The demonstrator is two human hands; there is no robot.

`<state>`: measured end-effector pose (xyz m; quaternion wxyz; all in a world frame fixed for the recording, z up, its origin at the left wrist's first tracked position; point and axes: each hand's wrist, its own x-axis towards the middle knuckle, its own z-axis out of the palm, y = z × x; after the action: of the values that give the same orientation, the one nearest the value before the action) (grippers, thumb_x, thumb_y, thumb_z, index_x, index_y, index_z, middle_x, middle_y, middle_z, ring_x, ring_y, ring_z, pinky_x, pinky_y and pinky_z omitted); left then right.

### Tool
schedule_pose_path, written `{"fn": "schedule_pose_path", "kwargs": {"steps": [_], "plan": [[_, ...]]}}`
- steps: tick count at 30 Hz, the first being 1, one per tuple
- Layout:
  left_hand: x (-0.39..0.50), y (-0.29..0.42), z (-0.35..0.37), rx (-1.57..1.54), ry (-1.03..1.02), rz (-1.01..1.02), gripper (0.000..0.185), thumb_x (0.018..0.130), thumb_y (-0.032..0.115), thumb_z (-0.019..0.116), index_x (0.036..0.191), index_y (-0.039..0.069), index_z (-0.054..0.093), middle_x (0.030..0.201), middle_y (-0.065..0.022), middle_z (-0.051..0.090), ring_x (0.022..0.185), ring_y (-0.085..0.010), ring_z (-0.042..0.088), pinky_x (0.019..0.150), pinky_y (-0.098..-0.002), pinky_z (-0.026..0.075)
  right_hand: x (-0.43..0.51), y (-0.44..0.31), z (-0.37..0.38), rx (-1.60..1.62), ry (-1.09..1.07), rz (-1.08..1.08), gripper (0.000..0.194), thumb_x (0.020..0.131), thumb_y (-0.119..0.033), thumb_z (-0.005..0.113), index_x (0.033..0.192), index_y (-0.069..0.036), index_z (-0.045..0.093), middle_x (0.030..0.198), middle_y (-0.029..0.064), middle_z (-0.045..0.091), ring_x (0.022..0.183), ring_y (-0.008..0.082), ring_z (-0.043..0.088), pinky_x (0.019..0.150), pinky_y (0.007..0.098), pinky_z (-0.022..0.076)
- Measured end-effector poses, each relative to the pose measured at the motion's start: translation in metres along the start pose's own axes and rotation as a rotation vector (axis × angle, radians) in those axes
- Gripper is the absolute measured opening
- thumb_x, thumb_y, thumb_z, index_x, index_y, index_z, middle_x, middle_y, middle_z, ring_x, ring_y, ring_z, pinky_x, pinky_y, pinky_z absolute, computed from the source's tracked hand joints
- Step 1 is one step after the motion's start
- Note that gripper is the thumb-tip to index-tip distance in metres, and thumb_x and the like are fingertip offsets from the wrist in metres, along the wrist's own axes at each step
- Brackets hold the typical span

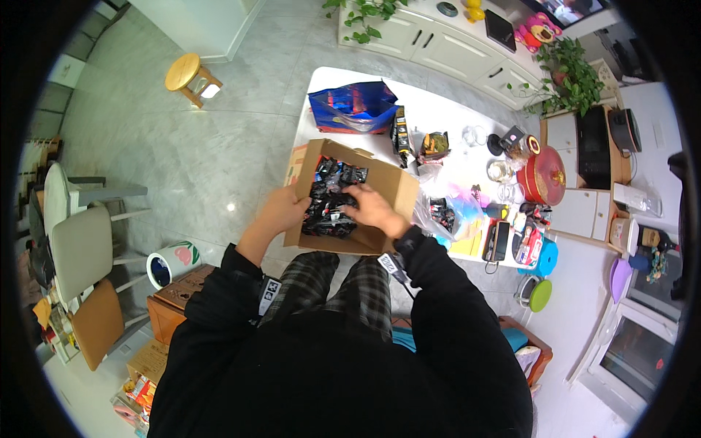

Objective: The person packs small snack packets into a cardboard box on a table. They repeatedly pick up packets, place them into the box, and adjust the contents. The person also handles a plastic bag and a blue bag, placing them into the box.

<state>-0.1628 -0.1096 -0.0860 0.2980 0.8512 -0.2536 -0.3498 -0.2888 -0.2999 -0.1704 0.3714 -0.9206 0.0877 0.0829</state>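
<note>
An open cardboard box sits tilted at the near edge of the white table. Many small black-wrapped packets lie heaped in its left part. My left hand grips the box's left wall, thumb over the rim. Inside the box, my right hand rests on the packets with its fingers spread; whether it pinches one cannot be told. Behind the box stands a blue plastic bag, with a black and yellow packet at its right side. To the right, a clear plastic bag holds more black packets.
Glass cups, a red lidded container and a smartphone occupy the table's right side. A wooden stool stands on the floor at the upper left. Chairs and a white flower-patterned bin are at the left.
</note>
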Motion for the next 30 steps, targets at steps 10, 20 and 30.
{"fn": "schedule_pose_path", "kwargs": {"steps": [10,20,30], "plan": [[-0.007,0.008,0.009,-0.001,0.076,0.040,0.027,0.077,0.018,0.055,0.096,-0.001,0.055,0.081,-0.0238,0.059,0.080,-0.0400,0.056,0.069,-0.0420,0.045,0.047,0.030,0.087,0.008,-0.188,-0.015,0.038,0.061,-0.010,0.071,0.095,-0.010,0.054,0.096,0.0144,0.059,0.090,0.0344,0.053,0.079,0.0398,0.0446],[-0.004,0.002,0.009,-0.018,0.088,0.040,0.024,0.078,0.014,0.053,0.096,0.000,0.055,0.078,-0.0191,0.061,0.074,-0.0338,0.059,0.066,-0.0389,0.045,0.022,0.035,0.044,0.494,0.151,0.267,0.009,0.073,0.004,0.060,0.077,-0.004,0.060,0.067,0.0008,0.059,0.061,0.0080,0.054,0.056,0.0229,0.0448],[-0.003,0.009,0.005,-0.065,0.039,-0.032,0.026,0.079,0.016,0.054,0.100,0.002,0.056,0.084,-0.0175,0.062,0.078,-0.0267,0.060,0.069,-0.0339,0.046,-0.049,0.022,-0.026,1.339,0.365,0.613,0.013,0.077,0.005,0.058,0.085,-0.005,0.057,0.077,0.0018,0.061,0.067,0.0078,0.057,0.059,0.0191,0.0485]]}}
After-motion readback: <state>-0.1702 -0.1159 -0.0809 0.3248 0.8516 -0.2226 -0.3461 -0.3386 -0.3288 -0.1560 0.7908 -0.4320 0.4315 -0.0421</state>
